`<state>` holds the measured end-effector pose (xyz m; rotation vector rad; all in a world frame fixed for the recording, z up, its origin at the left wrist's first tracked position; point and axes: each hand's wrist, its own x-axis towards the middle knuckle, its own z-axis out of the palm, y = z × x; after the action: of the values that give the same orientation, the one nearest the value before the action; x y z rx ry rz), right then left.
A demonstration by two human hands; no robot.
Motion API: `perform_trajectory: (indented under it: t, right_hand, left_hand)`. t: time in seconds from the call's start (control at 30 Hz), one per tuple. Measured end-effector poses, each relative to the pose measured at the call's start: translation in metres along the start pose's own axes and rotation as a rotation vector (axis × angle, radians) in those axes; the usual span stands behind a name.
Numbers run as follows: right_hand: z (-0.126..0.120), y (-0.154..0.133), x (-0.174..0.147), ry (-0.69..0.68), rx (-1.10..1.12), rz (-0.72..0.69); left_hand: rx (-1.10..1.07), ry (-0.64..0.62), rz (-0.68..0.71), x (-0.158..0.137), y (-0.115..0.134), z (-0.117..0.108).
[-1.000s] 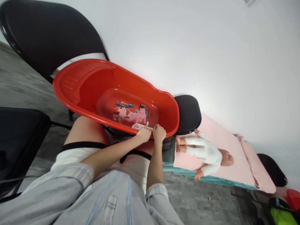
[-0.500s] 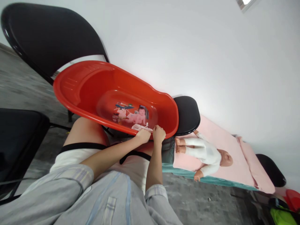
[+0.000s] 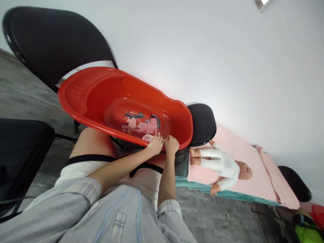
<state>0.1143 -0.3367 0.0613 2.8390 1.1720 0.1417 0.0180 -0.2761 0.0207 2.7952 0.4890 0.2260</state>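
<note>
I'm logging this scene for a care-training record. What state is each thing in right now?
Red baby tub: upright, tilted in the picture, no water visible.
Small pale cloth: bunched inside the tub by the near rim.
Left hand: fingers closed on the cloth.
Right hand: curled at the rim, touching the cloth.
Doll: lying on its back, dressed in white.
Pink mat: spread flat under the doll.
</note>
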Motion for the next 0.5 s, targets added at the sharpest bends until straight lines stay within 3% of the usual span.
perform_trajectory:
  t: [0.5]
  right_hand:
    - [0.0032, 0.0009, 0.0012, 0.006, 0.009, 0.001]
  left_hand:
    - [0.101, -0.037, 0.059, 0.0002, 0.0012, -0.0065]
